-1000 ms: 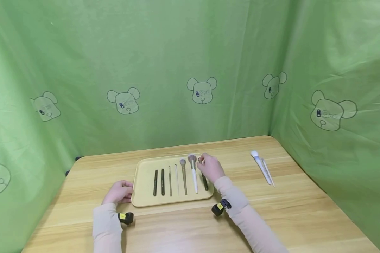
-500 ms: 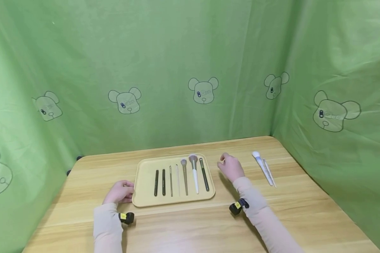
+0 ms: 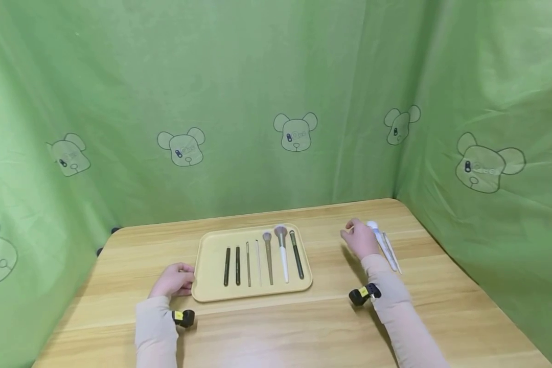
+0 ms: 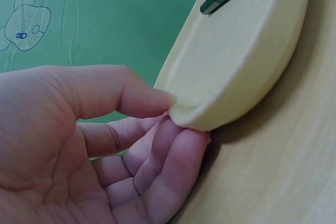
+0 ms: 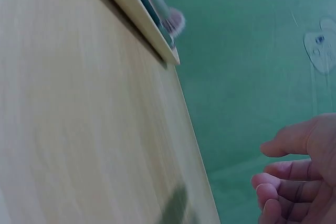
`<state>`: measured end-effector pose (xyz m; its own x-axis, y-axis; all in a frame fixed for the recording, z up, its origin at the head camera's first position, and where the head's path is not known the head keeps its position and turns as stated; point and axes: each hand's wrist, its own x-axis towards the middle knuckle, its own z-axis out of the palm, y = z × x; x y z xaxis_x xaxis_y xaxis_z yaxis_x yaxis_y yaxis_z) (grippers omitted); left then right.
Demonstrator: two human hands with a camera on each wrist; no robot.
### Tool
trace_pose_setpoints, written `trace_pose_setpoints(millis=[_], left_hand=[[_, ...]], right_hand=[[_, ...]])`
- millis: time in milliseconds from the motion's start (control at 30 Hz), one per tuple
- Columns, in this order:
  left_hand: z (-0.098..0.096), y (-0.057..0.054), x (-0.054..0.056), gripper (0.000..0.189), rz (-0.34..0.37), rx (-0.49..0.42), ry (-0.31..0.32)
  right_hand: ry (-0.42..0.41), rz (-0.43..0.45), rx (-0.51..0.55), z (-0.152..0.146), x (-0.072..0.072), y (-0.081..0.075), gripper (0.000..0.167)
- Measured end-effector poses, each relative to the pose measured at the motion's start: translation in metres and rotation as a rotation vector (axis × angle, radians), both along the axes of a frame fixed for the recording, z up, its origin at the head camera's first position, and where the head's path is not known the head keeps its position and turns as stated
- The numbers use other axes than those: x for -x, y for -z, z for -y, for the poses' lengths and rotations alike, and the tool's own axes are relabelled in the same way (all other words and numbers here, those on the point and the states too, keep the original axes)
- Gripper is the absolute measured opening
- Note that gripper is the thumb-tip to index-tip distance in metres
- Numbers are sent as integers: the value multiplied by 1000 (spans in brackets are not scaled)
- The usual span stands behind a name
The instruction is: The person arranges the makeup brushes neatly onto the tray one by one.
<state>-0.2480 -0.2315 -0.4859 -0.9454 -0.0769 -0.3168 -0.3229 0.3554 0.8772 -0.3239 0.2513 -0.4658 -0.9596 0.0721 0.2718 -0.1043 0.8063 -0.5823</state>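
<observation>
My left hand (image 3: 172, 280) pinches the left edge of a pale yellow tray (image 3: 208, 260); in the left wrist view the thumb lies on its rim and curled fingers sit under it. Makeup brushes lie in a row on the tray, among them a dark one (image 3: 297, 255) at the right end and a big white-handled one (image 3: 283, 258) beside it. Over the table right of the tray, my right hand (image 3: 361, 239) holds nothing, its fingers loosely bent. Just right of it lie a white-and-blue makeup brush (image 3: 385, 250) and a thin white brush (image 3: 392, 253), the first partly overlapped by the hand.
The wooden table (image 3: 267, 332) carries the tray and the two loose brushes. A green curtain (image 3: 239, 179) with bear-head prints stands behind the table and along both sides. Each wrist wears a small black camera.
My right hand let go of the dark brush at the tray's right end and moved right, to the two loose brushes. My left hand keeps its place on the tray edge.
</observation>
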Motion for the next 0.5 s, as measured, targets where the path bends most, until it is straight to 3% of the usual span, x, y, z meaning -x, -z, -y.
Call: trace_pose_setpoints(millis=[500], left_hand=[[-1,0,0,31,-4,15,-5]], right_hand=[[139,37,7,-56,2,11,28]])
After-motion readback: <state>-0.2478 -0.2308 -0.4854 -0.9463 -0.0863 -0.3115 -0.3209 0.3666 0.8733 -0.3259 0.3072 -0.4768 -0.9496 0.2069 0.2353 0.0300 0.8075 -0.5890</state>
